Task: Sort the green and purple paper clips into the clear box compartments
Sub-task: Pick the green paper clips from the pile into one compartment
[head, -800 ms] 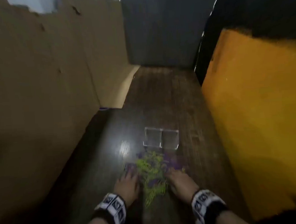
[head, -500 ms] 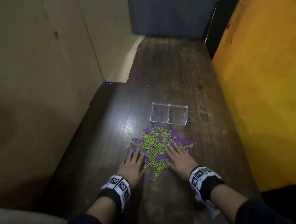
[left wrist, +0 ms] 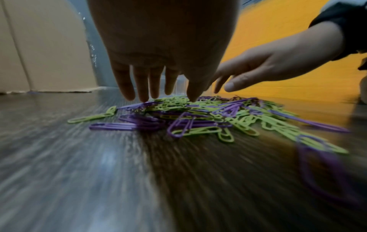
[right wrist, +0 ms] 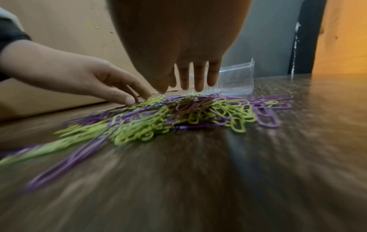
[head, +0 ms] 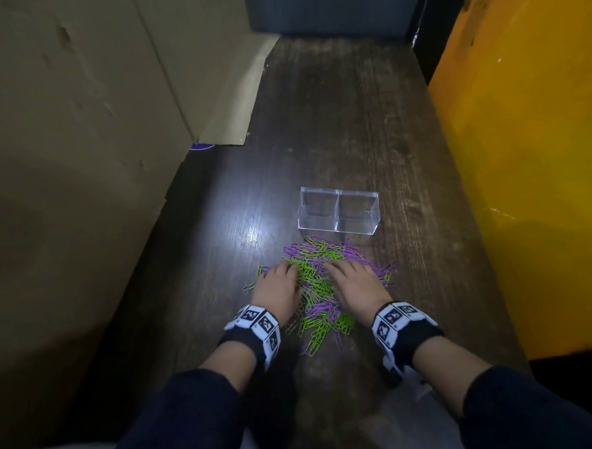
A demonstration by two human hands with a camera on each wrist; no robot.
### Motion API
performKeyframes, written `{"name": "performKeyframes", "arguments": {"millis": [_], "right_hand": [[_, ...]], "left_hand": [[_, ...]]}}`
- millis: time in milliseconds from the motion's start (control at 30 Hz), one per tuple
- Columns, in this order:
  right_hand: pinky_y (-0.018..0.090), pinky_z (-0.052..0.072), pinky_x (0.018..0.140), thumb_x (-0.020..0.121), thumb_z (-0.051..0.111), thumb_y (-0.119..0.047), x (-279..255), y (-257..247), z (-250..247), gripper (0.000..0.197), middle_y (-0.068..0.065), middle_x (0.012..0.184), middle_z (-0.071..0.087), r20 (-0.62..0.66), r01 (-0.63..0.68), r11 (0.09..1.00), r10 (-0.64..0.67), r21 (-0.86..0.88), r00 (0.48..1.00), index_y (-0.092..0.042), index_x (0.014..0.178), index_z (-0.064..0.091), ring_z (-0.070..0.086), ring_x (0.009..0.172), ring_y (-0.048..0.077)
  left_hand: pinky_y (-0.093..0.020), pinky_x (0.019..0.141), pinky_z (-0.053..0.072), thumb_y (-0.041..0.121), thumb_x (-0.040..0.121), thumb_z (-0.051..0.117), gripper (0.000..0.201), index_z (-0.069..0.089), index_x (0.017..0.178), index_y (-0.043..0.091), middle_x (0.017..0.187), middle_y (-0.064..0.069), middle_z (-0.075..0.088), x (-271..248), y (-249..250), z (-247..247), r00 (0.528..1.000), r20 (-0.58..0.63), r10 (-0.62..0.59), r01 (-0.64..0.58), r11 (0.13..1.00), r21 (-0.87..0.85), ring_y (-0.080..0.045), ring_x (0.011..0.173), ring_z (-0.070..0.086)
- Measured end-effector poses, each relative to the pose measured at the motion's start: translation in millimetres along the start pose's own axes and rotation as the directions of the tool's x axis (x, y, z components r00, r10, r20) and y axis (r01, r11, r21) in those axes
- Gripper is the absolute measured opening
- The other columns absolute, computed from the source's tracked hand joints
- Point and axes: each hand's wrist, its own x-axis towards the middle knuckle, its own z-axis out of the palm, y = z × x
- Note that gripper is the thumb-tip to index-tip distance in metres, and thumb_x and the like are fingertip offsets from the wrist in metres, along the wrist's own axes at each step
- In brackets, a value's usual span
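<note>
A mixed heap of green and purple paper clips (head: 319, 274) lies on the dark wooden table, just in front of a clear two-compartment box (head: 338, 210) with nothing visible in either compartment. My left hand (head: 277, 287) lies flat on the heap's left side, fingers straight, fingertips (left wrist: 143, 97) touching clips. My right hand (head: 354, 283) rests flat on the heap's right side, fingers straight over the clips (right wrist: 184, 113). Neither hand holds a clip. The box (right wrist: 232, 78) shows behind the right fingers.
A cardboard wall (head: 79, 167) runs along the left, with a flap (head: 236, 100) lying on the table. An orange panel (head: 530, 143) bounds the right side. A grey panel (head: 327, 6) closes the far end. Bare tabletop (head: 333, 119) stretches beyond the box.
Both hands have slid forward onto the heap, covering more of the clips. The head view has tilted down and steadied.
</note>
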Motion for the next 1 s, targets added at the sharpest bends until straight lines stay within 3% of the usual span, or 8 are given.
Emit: {"name": "performKeyframes", "arguments": {"millis": [67, 200, 467, 567, 667, 800, 900, 1000], "right_hand": [[0.038, 0.028, 0.104, 0.096, 0.039, -0.031, 10.7, -1.1, -1.8, 0.046, 0.005, 0.139, 0.041, -0.015, -0.034, 0.999, 0.034, -0.019, 0.999, -0.017, 0.14, 0.034, 0.038, 0.126, 0.025], [0.039, 0.032, 0.1, 0.092, 0.047, -0.032, 31.5, -8.7, -3.6, 0.044, 0.007, 0.131, 0.046, 0.009, -0.052, 0.999, 0.053, -0.015, 0.999, -0.015, 0.132, 0.042, 0.041, 0.122, 0.028], [0.035, 0.038, 0.095, 0.094, 0.045, -0.025, 42.3, 28.6, -11.0, 0.027, 0.011, 0.119, 0.058, 0.034, -0.042, 0.997, 0.04, 0.059, 0.999, -0.009, 0.112, 0.058, 0.052, 0.114, 0.027], [0.038, 0.044, 0.088, 0.092, 0.051, -0.023, 36.9, 37.0, -14.4, 0.024, 0.015, 0.108, 0.063, -0.054, -0.01, 0.99, 0.018, 0.14, 0.998, -0.005, 0.102, 0.063, 0.056, 0.106, 0.032], [0.036, 0.043, 0.087, 0.094, 0.047, -0.024, 32.4, 37.9, -21.2, 0.026, 0.009, 0.114, 0.062, -0.075, -0.072, 0.983, 0.086, 0.17, 0.993, -0.011, 0.11, 0.062, 0.054, 0.107, 0.029], [0.038, 0.043, 0.09, 0.092, 0.05, -0.027, 27.3, 33.3, -26.8, 0.031, 0.009, 0.123, 0.057, -0.079, -0.111, 0.983, 0.123, 0.146, 0.989, -0.013, 0.119, 0.057, 0.052, 0.112, 0.031], [0.034, 0.044, 0.083, 0.093, 0.046, -0.036, 10.6, 15.9, -27.6, 0.028, 0.006, 0.113, 0.06, 0.025, -0.108, 0.986, 0.106, 0.125, 0.994, -0.014, 0.106, 0.057, 0.056, 0.108, 0.026], [0.034, 0.047, 0.081, 0.087, 0.048, -0.053, -13.8, 1.9, -18.8, 0.041, 0.004, 0.114, 0.06, 0.201, -0.159, 0.985, 0.144, 0.06, 0.969, -0.016, 0.104, 0.052, 0.059, 0.107, 0.024]], "left_hand": [[-0.036, 0.104, 0.034, 0.043, 0.092, 0.045, 0.056, 0.033, 0.138, 0.014, 0.14, -0.006, 0.039, 8.5, 0.0, 0.2, 0.999, -0.013, -0.035, 0.035, 0.999, -0.013, -0.025, 0.128, 0.04], [-0.036, 0.101, 0.035, 0.048, 0.088, 0.05, 0.059, 0.035, 0.137, 0.018, 0.136, -0.006, 0.041, 23.0, 0.5, 1.6, 0.996, -0.018, -0.087, 0.086, 0.995, -0.044, -0.024, 0.126, 0.04], [-0.032, 0.096, 0.038, 0.031, 0.091, 0.053, 0.04, 0.049, 0.128, 0.02, 0.13, -0.002, 0.05, 37.2, -13.3, 0.4, 0.999, -0.017, -0.033, 0.028, 0.974, -0.224, -0.024, 0.119, 0.049], [-0.031, 0.094, 0.041, 0.021, 0.088, 0.059, 0.034, 0.056, 0.122, 0.017, 0.123, -0.005, 0.058, 39.0, -17.8, 0.3, 0.998, 0.013, -0.068, 0.068, 0.93, -0.362, -0.025, 0.113, 0.055], [-0.031, 0.096, 0.047, 0.009, 0.085, 0.062, 0.035, 0.06, 0.119, 0.016, 0.116, -0.009, 0.065, 42.5, -23.1, -3.7, 0.987, 0.055, -0.151, 0.157, 0.828, -0.539, -0.024, 0.108, 0.061], [-0.026, 0.089, 0.046, 0.005, 0.088, 0.054, 0.027, 0.066, 0.111, 0.014, 0.111, -0.011, 0.069, 41.2, -26.9, -6.8, 0.986, 0.079, -0.145, 0.165, 0.833, -0.528, -0.025, 0.101, 0.064], [-0.028, 0.074, 0.047, 0.006, 0.088, 0.049, 0.028, 0.068, 0.105, 0.016, 0.099, -0.015, 0.071, 37.0, -28.3, -7.6, 0.983, 0.065, -0.173, 0.181, 0.83, -0.527, -0.029, 0.083, 0.065], [-0.028, 0.077, 0.045, 0.003, 0.089, 0.043, 0.026, 0.065, 0.101, 0.008, 0.102, -0.015, 0.068, 31.9, -27.8, -9.7, 0.98, 0.063, -0.19, 0.194, 0.824, -0.533, -0.028, 0.089, 0.062]]}}
